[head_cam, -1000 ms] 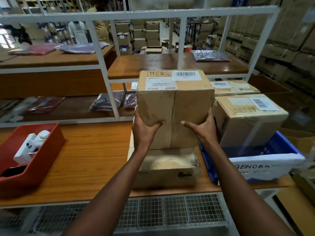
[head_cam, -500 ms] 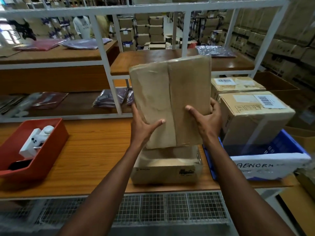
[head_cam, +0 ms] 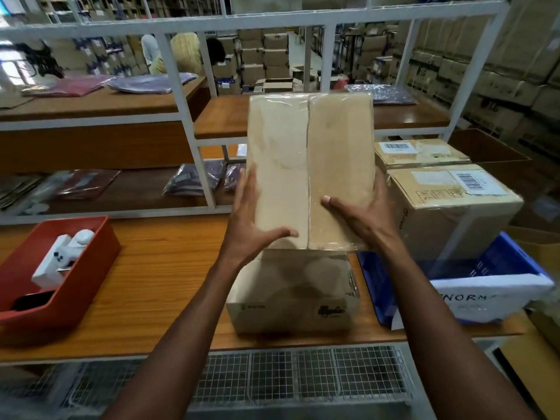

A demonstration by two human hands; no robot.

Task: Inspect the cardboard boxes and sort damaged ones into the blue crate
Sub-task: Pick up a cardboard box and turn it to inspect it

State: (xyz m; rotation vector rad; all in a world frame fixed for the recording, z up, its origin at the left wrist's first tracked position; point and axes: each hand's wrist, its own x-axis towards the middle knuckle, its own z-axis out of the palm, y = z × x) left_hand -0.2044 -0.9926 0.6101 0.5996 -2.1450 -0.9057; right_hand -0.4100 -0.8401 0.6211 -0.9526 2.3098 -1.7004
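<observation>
— What's the person got there?

— A cardboard box (head_cam: 312, 165), lifted off the table (head_cam: 157, 268) and tipped so its taped seam faces them. The left hand (head_cam: 254, 219) lies along the box's left edge at about eight o'clock, fingers fairly straight against the side, thumb laid across the face near the seam. The right hand (head_cam: 360, 216) cups the lower right corner at about four o'clock, thumb flat on the face, fingers wrapped behind the edge. So the box is clamped between the two hands.

— Anything under it?

— A second box (head_cam: 291, 295), lower and flatter, sits on the table at six o'clock from the held one, apart from it.

— And the crate?

— The blue crate (head_cam: 497, 265) is at four o'clock, at the table's right end, with a white handwritten label on its front. A big box (head_cam: 451, 207) stands in it, barcode sticker on top, and another box (head_cam: 421, 153) sits just behind that one.

— The left side?

— At eight o'clock, a red bin (head_cam: 75, 277) with a white gadget (head_cam: 60, 259) inside. I can't tell what it is.
</observation>
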